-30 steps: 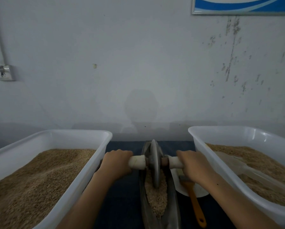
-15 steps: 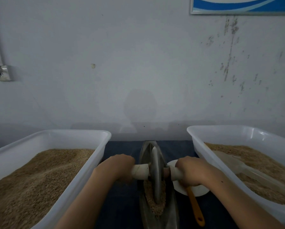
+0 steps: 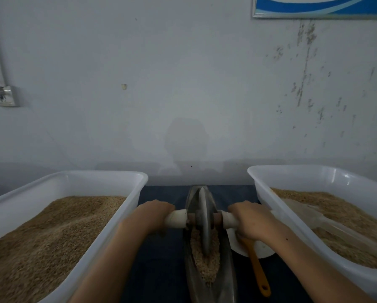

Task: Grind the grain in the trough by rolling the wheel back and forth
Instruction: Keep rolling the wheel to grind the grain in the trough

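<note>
trough [image 3: 226, 278] with wheel [image 3: 204, 221] in it lies between left tub [image 3: 108, 176] and right tub [image 3: 292, 171]

On my desk [image 3: 161, 248], under a dark blue cover, a white tub [image 3: 108, 178] heaped with brown grain sits at the left edge, and another white tub [image 3: 296, 171] at the right edge, a clear scoop [image 3: 310, 215] lying in it. Near the middle, a white dish [image 3: 264, 251] carries an orange-handled tool [image 3: 257, 267]. On the wall ahead I see a socket [image 3: 6, 96] and a blue sign [image 3: 318, 5].

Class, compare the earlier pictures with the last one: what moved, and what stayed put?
The wheel was pulled nearer, then rolled back toward the far end of the trough. The left hand and right hand kept gripping its handles. Both tubs and the orange-handled tool stayed put.
</note>
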